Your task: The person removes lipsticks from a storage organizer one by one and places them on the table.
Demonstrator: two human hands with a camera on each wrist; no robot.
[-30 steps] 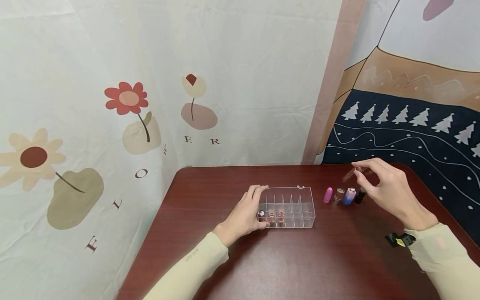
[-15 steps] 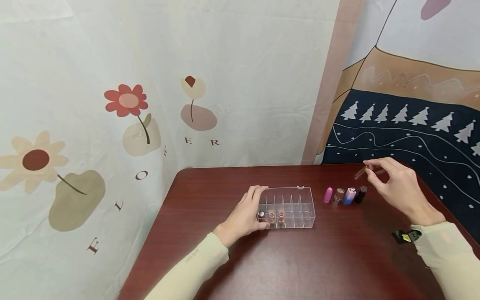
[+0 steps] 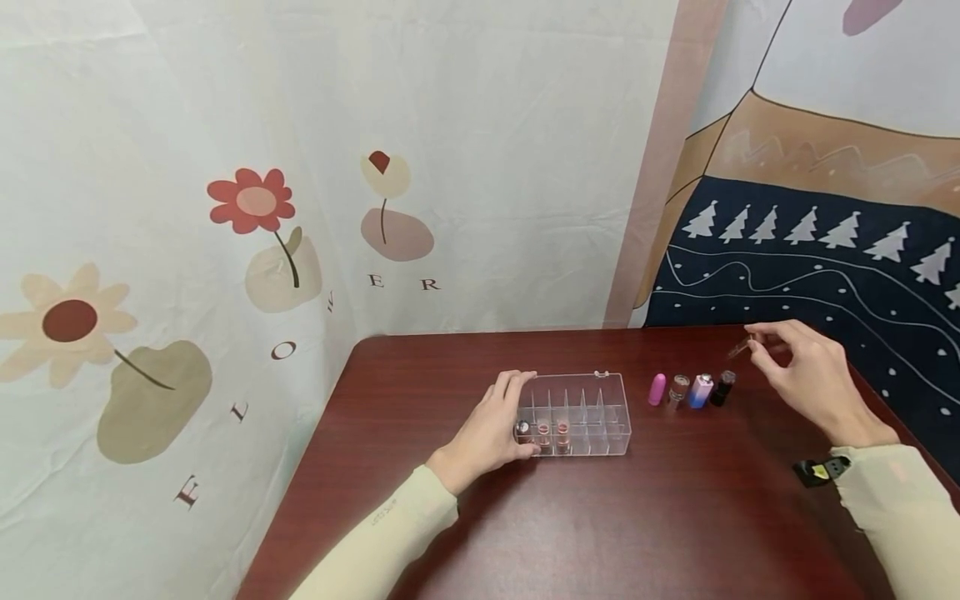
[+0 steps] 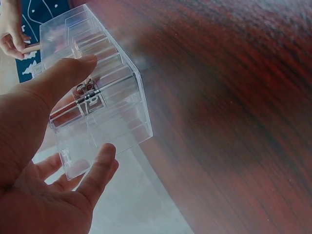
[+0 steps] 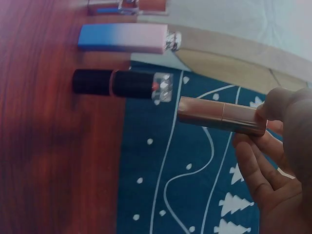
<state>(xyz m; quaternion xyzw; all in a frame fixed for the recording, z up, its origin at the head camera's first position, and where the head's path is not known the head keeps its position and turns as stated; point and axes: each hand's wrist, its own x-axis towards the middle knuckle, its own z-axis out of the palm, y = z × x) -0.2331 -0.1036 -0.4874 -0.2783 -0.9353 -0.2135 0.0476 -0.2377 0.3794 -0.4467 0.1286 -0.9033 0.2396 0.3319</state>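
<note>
The right hand (image 3: pixel 813 379) pinches a shiny rose-gold tube (image 5: pixel 222 116) by one end, thumb and fingers closed down to its thickness. The tube is tilted, clear of the table, its free end pointing out to the left of the fingers. The left hand (image 3: pixel 486 421) is spread wider, thumb at the front and fingers around the end of a clear divided box (image 3: pixel 611 442), which it holds on the table. Just beside that thumb, three small tubes (image 3: pixel 562 435) stand in the box's front row.

Between the two hands, four more tubes stand in a line: nearest the pinch a black tube (image 3: pixel 723 389) with a clear faceted top, then a blue-and-pink tube (image 3: pixel 701 391), a clear-topped tube (image 3: pixel 678 392) and a bright pink tube (image 3: pixel 657 390).

Under both hands is a reddish-brown wooden table (image 3: pixel 600 525). Beyond the left hand hangs a pale cloth (image 3: pixel 487 167) printed with flowers and letters; behind the right, a dark blue panel (image 3: pixel 795 279) with white trees.
</note>
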